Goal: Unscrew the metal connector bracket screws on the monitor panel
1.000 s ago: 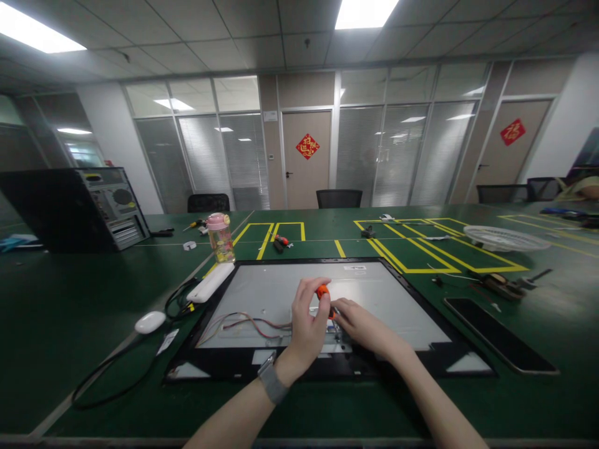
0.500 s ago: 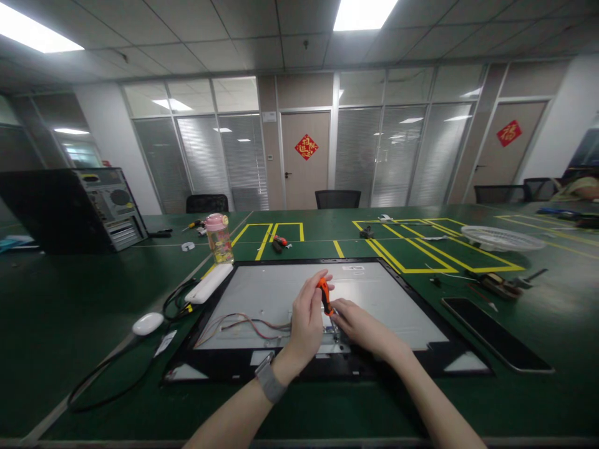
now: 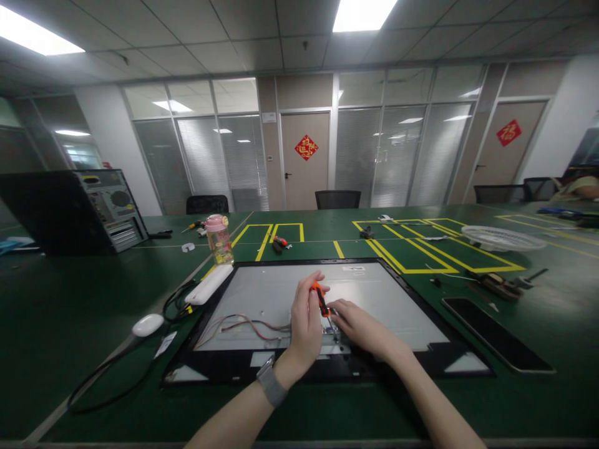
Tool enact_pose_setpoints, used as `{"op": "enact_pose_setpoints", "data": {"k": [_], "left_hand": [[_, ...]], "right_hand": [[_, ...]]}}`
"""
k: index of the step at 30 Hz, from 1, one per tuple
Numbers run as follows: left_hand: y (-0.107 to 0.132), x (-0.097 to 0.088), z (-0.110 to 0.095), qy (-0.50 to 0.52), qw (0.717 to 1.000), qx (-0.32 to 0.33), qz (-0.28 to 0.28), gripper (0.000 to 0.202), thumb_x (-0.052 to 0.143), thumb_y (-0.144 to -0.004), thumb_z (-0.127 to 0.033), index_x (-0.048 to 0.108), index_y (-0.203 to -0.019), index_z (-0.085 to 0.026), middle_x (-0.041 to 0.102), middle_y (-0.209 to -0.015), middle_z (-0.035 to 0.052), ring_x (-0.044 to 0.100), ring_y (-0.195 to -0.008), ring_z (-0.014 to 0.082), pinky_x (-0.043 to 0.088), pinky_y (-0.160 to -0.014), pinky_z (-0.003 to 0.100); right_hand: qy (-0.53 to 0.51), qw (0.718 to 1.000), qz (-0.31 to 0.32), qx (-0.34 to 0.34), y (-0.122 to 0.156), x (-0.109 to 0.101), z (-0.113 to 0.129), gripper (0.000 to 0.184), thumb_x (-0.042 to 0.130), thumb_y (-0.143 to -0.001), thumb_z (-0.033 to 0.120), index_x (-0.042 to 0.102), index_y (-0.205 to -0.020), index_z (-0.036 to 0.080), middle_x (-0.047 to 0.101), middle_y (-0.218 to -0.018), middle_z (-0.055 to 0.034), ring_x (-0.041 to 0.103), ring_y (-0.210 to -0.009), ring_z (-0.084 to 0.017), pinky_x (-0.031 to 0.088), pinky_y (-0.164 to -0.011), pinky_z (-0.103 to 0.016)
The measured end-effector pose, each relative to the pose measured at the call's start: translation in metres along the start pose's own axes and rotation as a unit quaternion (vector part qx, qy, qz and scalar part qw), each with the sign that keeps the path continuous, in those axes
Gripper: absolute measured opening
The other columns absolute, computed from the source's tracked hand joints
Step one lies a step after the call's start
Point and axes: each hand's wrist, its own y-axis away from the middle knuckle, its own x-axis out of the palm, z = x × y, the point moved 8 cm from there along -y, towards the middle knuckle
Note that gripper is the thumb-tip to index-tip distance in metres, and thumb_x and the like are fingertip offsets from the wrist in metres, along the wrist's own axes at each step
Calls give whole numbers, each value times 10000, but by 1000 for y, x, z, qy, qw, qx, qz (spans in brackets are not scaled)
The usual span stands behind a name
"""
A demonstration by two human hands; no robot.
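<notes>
My left hand is closed round the orange and black handle of a screwdriver. The screwdriver leans, its thin shaft pointing down at a small circuit board near the front edge of a display panel. My right hand lies low on the panel, fingers drawn together beside the shaft and board. What its fingertips hold, if anything, is hidden. The panel lies flat with its grey metal back up and a black frame round it. Thin coloured wires run left from the board, partly behind my left hand.
Left of the panel are a white power strip, black cables, a white mouse and a pink-lidded bottle. A computer case stands far left. On the right lie a phone, a caliper-like tool and a white round mesh.
The screwdriver's handle has tilted further left and slightly down, moving with my left hand's fingers. My right hand has barely moved.
</notes>
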Motion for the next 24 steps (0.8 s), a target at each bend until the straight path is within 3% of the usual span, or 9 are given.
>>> {"op": "enact_pose_setpoints", "data": {"k": [2, 6, 8, 14, 18, 24], "left_hand": [[-1, -2, 1, -10, 1000, 5, -11, 303, 428, -978, -274, 506, -1266, -221, 582, -1074, 71, 594, -900, 173, 481, -802, 304], [-2, -5, -9, -85, 994, 63, -22, 175, 597, -884, -254, 636, -1053, -229, 548, -917, 24, 551, -848, 170, 460, -797, 291], [-2, -5, -12, -96, 993, 69, -17, 173, 571, -892, -267, 643, -1044, -229, 539, -926, 27, 543, -841, 171, 461, -787, 293], [-1, -4, -9, -53, 998, 36, -3, 352, 309, -991, -232, 558, -1240, -213, 578, -1103, 81, 566, -969, 193, 464, -860, 333], [-3, -3, -9, -44, 998, 44, -2, 317, 367, -985, -235, 560, -1234, -210, 599, -1039, 71, 582, -954, 193, 465, -856, 332], [-1, -8, -9, -99, 993, 51, -39, 166, 559, -894, -247, 637, -1037, -216, 537, -940, 38, 554, -857, 177, 470, -801, 302]], "right_hand": [[0, 1000, 2, -1, 0, 0, 0, 246, 435, -949, 207, 631, -1096, 178, 662, -1106, -119, 598, -1030, -244, 424, -899, -326], [2, 1000, 7, 1, 0, 1, 0, 267, 436, -947, 201, 613, -1144, 164, 656, -1127, -126, 592, -1049, -246, 421, -900, -329], [3, 1000, 10, 0, -1, 2, -1, 271, 436, -944, 200, 612, -1146, 162, 658, -1120, -126, 593, -1044, -246, 420, -899, -330], [2, 1000, 2, 0, -1, 1, -2, 253, 426, -949, 211, 628, -1097, 175, 661, -1095, -120, 595, -1015, -242, 425, -892, -324], [0, 1000, 1, -3, -1, 1, -2, 258, 427, -950, 214, 618, -1118, 172, 656, -1106, -122, 589, -1032, -243, 423, -903, -326], [-2, 1000, 6, -5, -1, 2, -3, 262, 436, -945, 214, 630, -1116, 170, 663, -1110, -124, 595, -1034, -247, 425, -897, -328]]}}
